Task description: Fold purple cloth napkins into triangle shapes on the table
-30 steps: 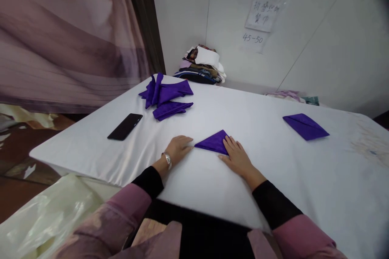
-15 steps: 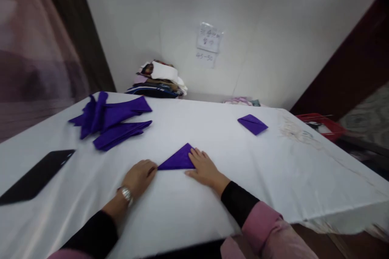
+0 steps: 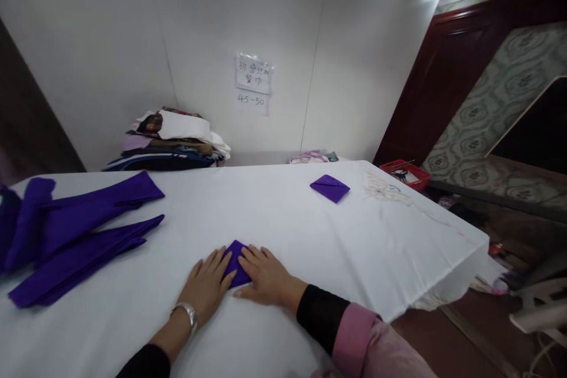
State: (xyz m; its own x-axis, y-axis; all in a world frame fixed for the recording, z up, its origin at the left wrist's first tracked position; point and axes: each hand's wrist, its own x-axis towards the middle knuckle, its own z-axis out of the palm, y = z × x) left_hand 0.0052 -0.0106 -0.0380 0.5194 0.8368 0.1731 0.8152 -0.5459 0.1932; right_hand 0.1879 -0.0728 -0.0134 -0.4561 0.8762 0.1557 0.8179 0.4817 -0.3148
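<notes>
Between my hands a purple folded cloth (image 3: pixel 236 261) lies on the white tablecloth (image 3: pixel 248 207), its peak pointing away from me. My left hand (image 3: pixel 206 280) rests flat on its left side, fingers stretched out. On the right side my right hand (image 3: pixel 264 274) presses down, fingers spread and thumb along the near edge. Both hands cover the cloth's side corners. Farther off to the right is a second purple cloth (image 3: pixel 330 188), folded into a diamond shape. Loose purple cloths (image 3: pixel 95 201) lie in a pile at the left.
Stacked clothes (image 3: pixel 170 139) stand behind the table's far edge against the wall. A paper sign (image 3: pixel 254 75) hangs there. Beyond the table's right corner is a red basket (image 3: pixel 405 175). Embroidery (image 3: pixel 383 189) marks the tablecloth's right part.
My left hand has moved from the cloth's left tip onto its left side, and the cloth now looks narrower. The view has turned to the right.
</notes>
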